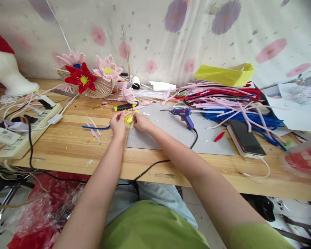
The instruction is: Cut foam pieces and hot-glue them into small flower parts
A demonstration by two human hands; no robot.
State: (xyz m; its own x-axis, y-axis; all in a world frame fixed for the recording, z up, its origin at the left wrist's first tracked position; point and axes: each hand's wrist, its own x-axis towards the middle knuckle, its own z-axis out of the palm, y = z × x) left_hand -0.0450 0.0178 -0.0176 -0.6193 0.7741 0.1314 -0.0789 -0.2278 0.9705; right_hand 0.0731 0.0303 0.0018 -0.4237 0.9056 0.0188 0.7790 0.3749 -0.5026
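My left hand (118, 124) is closed in a pinch at the left edge of the grey cutting mat (155, 138). A thin yellow strand shows at its fingertips. Just to the right, my right hand (142, 122) has its fingers curled together; what they hold, if anything, is hidden. Between the two hands lie small yellow fuzzy pieces (129, 119), partly covered by my right fingers. Behind them are a black-and-yellow utility knife (124, 106) and a pink pipe-cleaner petal piece (128, 93). A blue pipe cleaner (95, 128) lies left of my left hand.
A blue glue gun (182, 116) rests on the mat, its black cord running to the front edge. Pipe-cleaner bundles (243, 117) and a phone (246, 138) lie right. Left are a power strip (33, 128) and a red pipe-cleaner flower (82, 79).
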